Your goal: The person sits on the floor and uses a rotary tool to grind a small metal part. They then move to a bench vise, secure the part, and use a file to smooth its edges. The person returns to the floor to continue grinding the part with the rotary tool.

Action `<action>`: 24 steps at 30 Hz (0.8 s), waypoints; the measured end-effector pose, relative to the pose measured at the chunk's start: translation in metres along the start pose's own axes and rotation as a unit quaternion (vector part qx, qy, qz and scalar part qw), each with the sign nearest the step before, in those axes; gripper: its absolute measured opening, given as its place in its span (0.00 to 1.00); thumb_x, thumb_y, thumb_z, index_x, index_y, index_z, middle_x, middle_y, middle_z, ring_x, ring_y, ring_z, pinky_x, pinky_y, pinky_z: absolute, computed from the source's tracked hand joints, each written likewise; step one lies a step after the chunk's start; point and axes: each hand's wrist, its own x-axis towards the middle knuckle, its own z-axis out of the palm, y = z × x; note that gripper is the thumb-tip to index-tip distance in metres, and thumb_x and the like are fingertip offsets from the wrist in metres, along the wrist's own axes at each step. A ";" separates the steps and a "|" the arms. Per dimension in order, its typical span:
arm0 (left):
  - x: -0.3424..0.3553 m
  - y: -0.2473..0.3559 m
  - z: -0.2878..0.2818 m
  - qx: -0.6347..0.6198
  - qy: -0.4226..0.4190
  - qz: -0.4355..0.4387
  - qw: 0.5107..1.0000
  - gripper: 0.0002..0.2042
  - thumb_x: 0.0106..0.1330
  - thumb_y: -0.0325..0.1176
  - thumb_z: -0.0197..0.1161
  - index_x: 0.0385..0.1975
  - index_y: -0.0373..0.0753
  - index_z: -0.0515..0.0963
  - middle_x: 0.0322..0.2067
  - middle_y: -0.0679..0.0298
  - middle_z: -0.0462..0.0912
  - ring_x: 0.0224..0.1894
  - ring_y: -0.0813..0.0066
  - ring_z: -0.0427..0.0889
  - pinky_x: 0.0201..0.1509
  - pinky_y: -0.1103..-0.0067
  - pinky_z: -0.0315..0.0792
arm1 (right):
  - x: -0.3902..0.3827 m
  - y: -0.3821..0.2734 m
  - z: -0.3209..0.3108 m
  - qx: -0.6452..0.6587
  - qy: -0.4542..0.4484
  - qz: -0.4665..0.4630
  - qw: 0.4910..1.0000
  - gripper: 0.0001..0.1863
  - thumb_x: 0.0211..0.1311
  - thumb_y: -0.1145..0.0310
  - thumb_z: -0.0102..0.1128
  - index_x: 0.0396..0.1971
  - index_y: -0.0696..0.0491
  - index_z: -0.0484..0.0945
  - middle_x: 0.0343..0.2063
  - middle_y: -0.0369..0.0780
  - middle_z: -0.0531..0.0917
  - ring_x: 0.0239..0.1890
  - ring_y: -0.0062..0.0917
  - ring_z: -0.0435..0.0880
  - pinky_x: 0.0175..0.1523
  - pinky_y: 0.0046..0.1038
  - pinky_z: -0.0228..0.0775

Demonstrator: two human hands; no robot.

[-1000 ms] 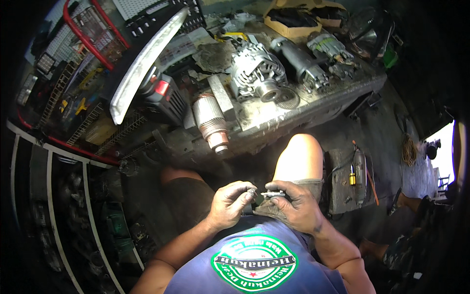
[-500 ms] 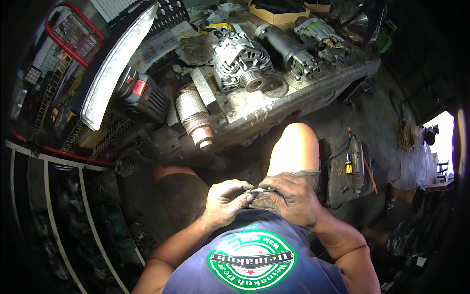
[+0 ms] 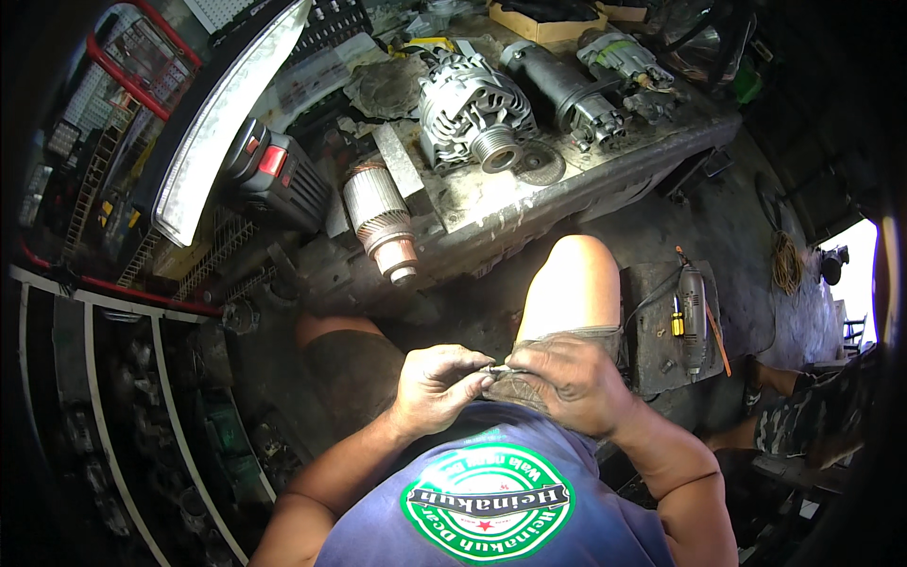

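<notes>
My left hand and my right hand meet over my lap, closed with thumbs and fingertips pinching a small greyish metal part, mostly hidden between them. Beyond my knees, on the workbench edge, lie a starter armature with a copper end, a silver alternator with a grooved pulley, a dark round plate and a dark cylindrical starter motor.
An LED lamp with battery pack stands left. Right, a stand bears a power tool and yellow-handled screwdriver. Shelves line the left; another person's leg shows lower right; a cardboard box sits behind.
My hands have drawn together, closing the gap between them over the small part, and my right fingers now cover more of it. The camera view has shifted slightly, raising the bench in the picture.
</notes>
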 end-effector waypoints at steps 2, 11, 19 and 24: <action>0.001 0.001 -0.001 0.041 0.001 0.031 0.999 0.09 0.65 0.25 0.77 0.43 0.33 0.88 0.31 0.58 0.89 0.30 0.71 0.88 0.35 0.77 0.80 | -0.002 -0.002 0.000 0.051 -0.019 0.085 0.995 0.13 0.64 0.75 0.72 0.47 0.57 0.85 0.36 0.46 0.89 0.36 0.38 0.90 0.45 0.36 0.81; 0.014 0.007 -0.003 0.202 -0.013 0.189 0.961 0.13 0.57 0.20 0.78 0.41 0.35 0.87 0.30 0.56 0.89 0.29 0.62 0.89 0.32 0.74 0.81 | -0.009 0.007 -0.001 0.321 -0.086 0.348 0.876 0.12 0.76 0.68 0.63 0.45 0.62 0.86 0.33 0.36 0.88 0.36 0.17 0.84 0.43 0.27 0.78; 0.019 0.005 0.008 0.221 0.004 0.114 0.969 0.13 0.57 0.25 0.80 0.41 0.38 0.87 0.32 0.59 0.89 0.32 0.61 0.89 0.36 0.72 0.83 | -0.017 0.030 -0.005 0.279 0.001 0.315 0.907 0.13 0.77 0.65 0.62 0.43 0.62 0.83 0.31 0.35 0.86 0.32 0.17 0.82 0.40 0.25 0.77; 0.021 0.002 0.002 0.262 0.012 0.072 0.962 0.10 0.58 0.28 0.79 0.38 0.38 0.86 0.31 0.58 0.87 0.33 0.59 0.88 0.38 0.70 0.82 | -0.009 0.046 -0.004 0.409 0.007 0.343 0.846 0.10 0.67 0.68 0.72 0.41 0.58 0.82 0.32 0.33 0.84 0.35 0.17 0.83 0.43 0.26 0.79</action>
